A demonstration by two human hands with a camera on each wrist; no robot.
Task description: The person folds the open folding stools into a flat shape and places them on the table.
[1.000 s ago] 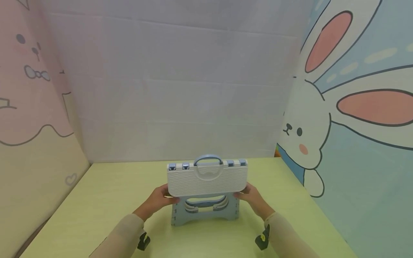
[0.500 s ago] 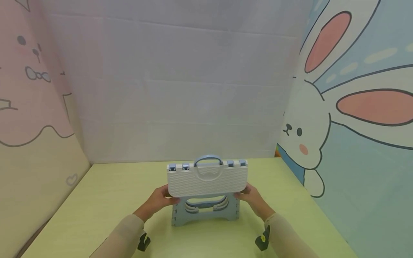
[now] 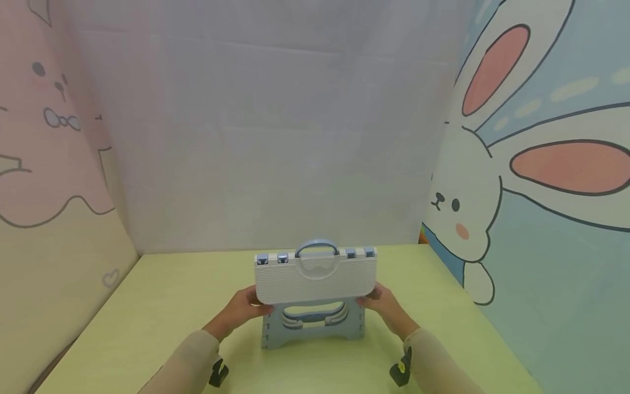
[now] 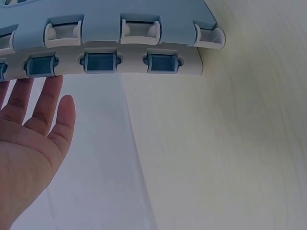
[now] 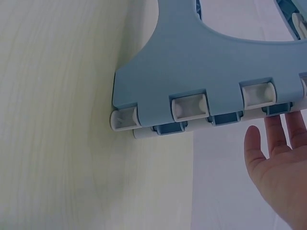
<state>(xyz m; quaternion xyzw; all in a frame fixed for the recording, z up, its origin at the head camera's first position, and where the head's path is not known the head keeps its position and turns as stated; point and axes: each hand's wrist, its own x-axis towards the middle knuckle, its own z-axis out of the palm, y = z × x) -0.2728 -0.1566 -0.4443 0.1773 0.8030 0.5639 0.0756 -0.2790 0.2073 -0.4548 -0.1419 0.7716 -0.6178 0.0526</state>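
A folding step stool (image 3: pixel 280 283) stands upright on the table in the middle of the head view, folded. Its white textured panel faces me, with a pale blue carrying handle (image 3: pixel 317 242) arched on top and pale blue legs (image 3: pixel 315 332) below. My left hand (image 3: pixel 238 313) grips its left end and my right hand (image 3: pixel 390 311) its right end, thumbs in front just under the panel. In the left wrist view the left fingertips (image 4: pixel 53 84) touch the hinged edge of the stool. Opposite, the right wrist view has the right fingers (image 5: pixel 274 132) against the other hinged edge.
A pale yellow-green table (image 3: pixel 182 284) spreads around the stool. Behind it rises a white sheet backdrop (image 3: pixel 275 137). Side panels flank the table, with a cartoon rabbit (image 3: pixel 472 197) on the right and a pink cartoon figure (image 3: pixel 59 158) on the left.
The head view has tipped up slightly, so the scene sits a little lower. Both hands keep their grip on the stool, which stays in place.
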